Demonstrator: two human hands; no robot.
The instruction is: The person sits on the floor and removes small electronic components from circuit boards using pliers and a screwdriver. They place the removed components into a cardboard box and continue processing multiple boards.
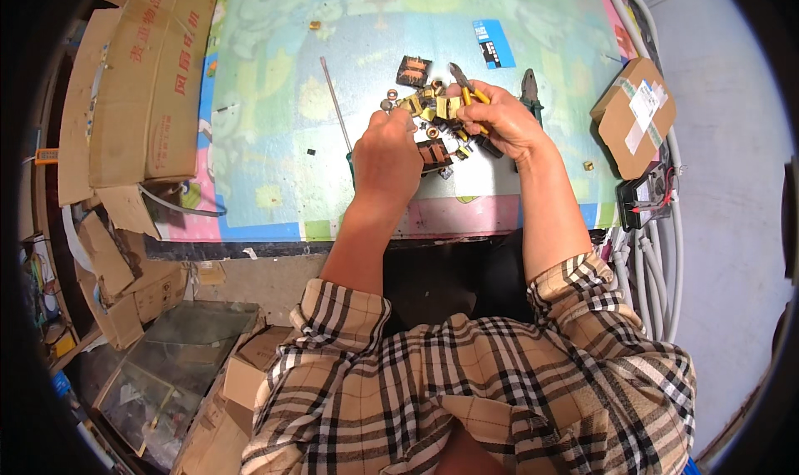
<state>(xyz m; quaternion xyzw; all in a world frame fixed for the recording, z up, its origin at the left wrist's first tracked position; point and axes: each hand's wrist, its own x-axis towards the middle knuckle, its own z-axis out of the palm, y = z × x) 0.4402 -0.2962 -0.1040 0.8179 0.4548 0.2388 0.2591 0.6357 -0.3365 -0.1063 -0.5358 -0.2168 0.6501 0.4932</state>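
My right hand [503,121] is closed around cutting pliers [459,75] with yellow handles, their dark jaws pointing away from me. My left hand [387,152] has its fingers curled together at the left side of a pile of small electronic parts [412,103]; whatever they pinch is hidden. Yellow-wrapped transformers and copper-wound rings lie in the pile between my hands. One black and copper coil block [434,153] sits at the near side, close to my left hand. A similar coil block [414,71] rests at the far side.
A long screwdriver [335,101] lies left of my left hand. Green-handled pliers [530,91] lie beyond my right wrist, with a blue card [494,43] farther back. Cardboard boxes stand left; a cardboard piece [634,117] and a black meter [641,202] flank the right edge.
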